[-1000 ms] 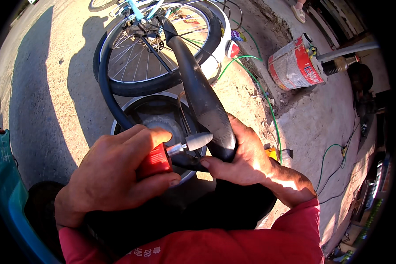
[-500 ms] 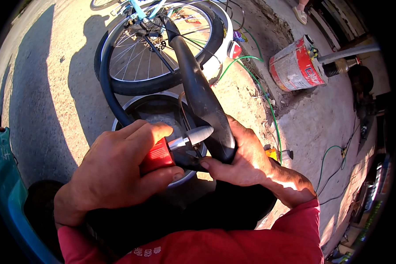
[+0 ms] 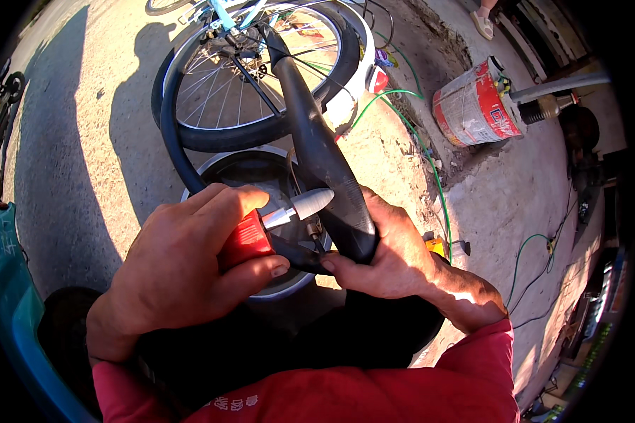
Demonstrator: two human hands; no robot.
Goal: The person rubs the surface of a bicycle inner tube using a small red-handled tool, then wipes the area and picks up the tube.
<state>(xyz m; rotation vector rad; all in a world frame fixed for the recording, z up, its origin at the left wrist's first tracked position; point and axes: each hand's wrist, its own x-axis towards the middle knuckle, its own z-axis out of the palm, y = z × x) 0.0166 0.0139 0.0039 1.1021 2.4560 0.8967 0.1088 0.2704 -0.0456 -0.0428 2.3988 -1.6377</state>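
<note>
The left hand [image 3: 173, 261] wraps a red power tool [image 3: 248, 241]. The right hand [image 3: 402, 247] clamps the bend of the black inner tube [image 3: 324, 158], probably light, floppy, best gripped there. Beyond both hands lies a bicycle wheel [image 3: 236, 139].

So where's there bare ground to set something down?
Bare: shaded ground between wheel and teal plastic; concrete between bucket and right forearm. It's crowded between left hand and right hand, with tool and tube.
</note>
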